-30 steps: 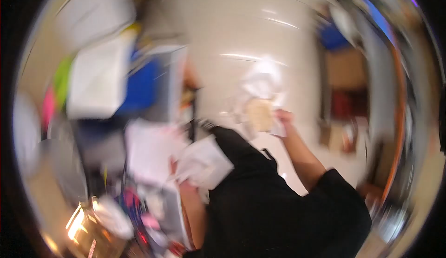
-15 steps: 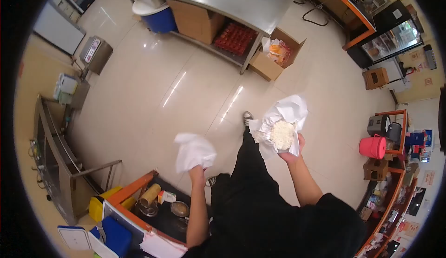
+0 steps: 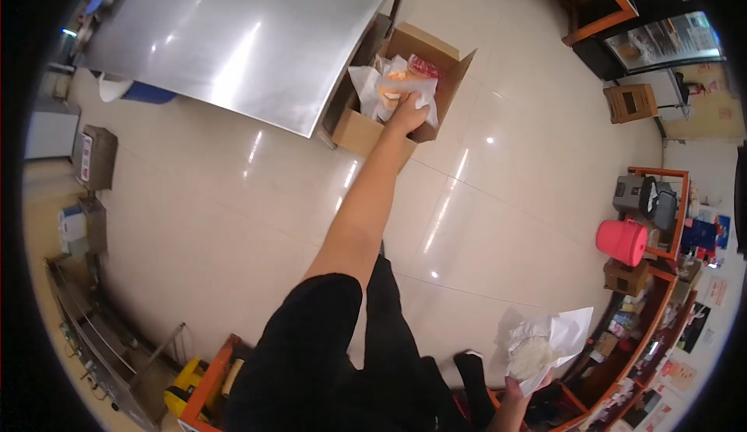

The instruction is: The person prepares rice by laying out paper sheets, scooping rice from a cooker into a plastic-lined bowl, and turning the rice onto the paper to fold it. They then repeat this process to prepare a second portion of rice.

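Note:
My left hand (image 3: pixel 406 115) reaches down into an open cardboard box (image 3: pixel 366 135), its fingers closed on a sheet of white paper (image 3: pixel 424 94). Orange and red wrappers (image 3: pixel 401 78) lie in the box beside that paper. At the lower right, my right hand (image 3: pixel 520 391) grips a white paper wrapping (image 3: pixel 566 331) from below. On this wrapping sits a mound of white, grainy food (image 3: pixel 531 356) that looks like rice. Its paper edges stand up and flare outward. The fingertips of my left hand are partly hidden by paper.
A steel table (image 3: pixel 226 51) stands left of the box, its corner close to my left forearm. Along the right side are orange-framed shelves (image 3: pixel 661 300) and a pink bucket (image 3: pixel 621 241). A black glass-door fridge (image 3: pixel 661 43) is at the upper right. Tiled floor (image 3: pixel 482 230) lies between.
My left hand has moved forward with the white paper into the box. My right hand has come back and down with the wrapped food. The view has moved nearer the steel table.

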Action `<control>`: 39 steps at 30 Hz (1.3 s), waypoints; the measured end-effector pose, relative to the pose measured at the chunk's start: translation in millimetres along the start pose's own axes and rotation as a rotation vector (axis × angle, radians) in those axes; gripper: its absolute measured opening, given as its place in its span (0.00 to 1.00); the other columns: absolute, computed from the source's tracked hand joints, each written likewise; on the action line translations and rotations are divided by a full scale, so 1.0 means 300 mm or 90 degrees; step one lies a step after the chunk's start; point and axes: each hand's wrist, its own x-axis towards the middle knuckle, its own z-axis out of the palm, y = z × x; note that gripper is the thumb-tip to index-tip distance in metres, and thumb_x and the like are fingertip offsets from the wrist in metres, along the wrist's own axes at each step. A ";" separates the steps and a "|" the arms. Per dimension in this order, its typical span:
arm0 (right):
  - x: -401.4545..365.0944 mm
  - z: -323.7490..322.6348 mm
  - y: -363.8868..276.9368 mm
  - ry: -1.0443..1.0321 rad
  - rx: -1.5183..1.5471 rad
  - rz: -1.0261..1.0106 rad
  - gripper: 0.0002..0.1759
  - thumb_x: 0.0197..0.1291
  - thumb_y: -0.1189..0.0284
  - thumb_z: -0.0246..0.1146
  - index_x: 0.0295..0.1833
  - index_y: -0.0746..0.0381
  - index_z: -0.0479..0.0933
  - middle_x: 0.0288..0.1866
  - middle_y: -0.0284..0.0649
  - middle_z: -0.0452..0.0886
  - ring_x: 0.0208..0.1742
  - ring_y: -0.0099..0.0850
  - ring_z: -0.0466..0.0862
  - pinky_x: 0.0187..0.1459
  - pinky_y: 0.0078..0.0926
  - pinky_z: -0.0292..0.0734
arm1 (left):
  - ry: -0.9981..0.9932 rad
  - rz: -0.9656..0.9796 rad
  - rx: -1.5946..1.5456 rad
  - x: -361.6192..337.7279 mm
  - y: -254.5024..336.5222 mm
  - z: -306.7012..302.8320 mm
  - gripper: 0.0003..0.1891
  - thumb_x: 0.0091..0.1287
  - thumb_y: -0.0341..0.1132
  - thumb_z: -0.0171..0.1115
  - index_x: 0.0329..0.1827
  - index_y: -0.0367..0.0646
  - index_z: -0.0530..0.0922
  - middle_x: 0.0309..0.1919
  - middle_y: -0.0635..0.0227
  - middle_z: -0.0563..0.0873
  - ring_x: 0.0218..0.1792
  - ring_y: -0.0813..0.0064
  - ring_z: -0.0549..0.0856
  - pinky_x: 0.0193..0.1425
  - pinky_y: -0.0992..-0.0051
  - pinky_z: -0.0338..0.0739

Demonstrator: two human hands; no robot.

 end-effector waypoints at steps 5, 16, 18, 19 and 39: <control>0.037 0.086 -0.009 0.003 0.040 0.032 0.44 0.58 0.40 0.61 0.73 0.58 0.68 0.70 0.43 0.75 0.69 0.43 0.76 0.67 0.54 0.75 | -0.041 0.085 -0.226 -0.382 -0.076 -0.017 0.24 0.71 0.36 0.59 0.68 0.37 0.72 0.65 0.48 0.77 0.70 0.56 0.73 0.77 0.59 0.64; -0.408 1.221 0.846 -0.725 -0.207 0.665 0.43 0.60 0.40 0.59 0.73 0.58 0.68 0.71 0.44 0.75 0.69 0.46 0.76 0.67 0.56 0.74 | 1.011 -0.713 0.177 -3.580 0.307 -0.908 0.10 0.72 0.32 0.58 0.53 0.42 0.81 0.45 0.58 0.85 0.46 0.62 0.85 0.52 0.67 0.80; -0.703 1.319 0.990 -0.828 -0.242 0.735 0.43 0.60 0.40 0.59 0.73 0.58 0.68 0.71 0.44 0.75 0.69 0.46 0.76 0.66 0.56 0.74 | 1.166 -0.771 0.497 -3.951 0.496 -1.011 0.14 0.63 0.28 0.64 0.53 0.42 0.80 0.46 0.57 0.83 0.51 0.51 0.83 0.57 0.58 0.77; -0.796 1.336 1.059 -0.859 -0.259 0.767 0.43 0.60 0.40 0.59 0.73 0.58 0.68 0.71 0.44 0.75 0.69 0.46 0.76 0.66 0.56 0.74 | 1.161 -0.850 0.507 -4.068 0.519 -0.989 0.18 0.62 0.29 0.64 0.56 0.43 0.78 0.50 0.57 0.82 0.55 0.52 0.82 0.59 0.57 0.75; -2.336 1.455 1.782 -1.197 -0.417 1.143 0.42 0.62 0.39 0.56 0.73 0.58 0.69 0.71 0.45 0.74 0.68 0.49 0.77 0.66 0.58 0.75 | 1.038 -0.998 -0.029 -4.598 0.475 -1.009 0.19 0.80 0.44 0.48 0.68 0.60 0.80 0.78 0.68 0.67 0.81 0.61 0.60 0.79 0.35 0.41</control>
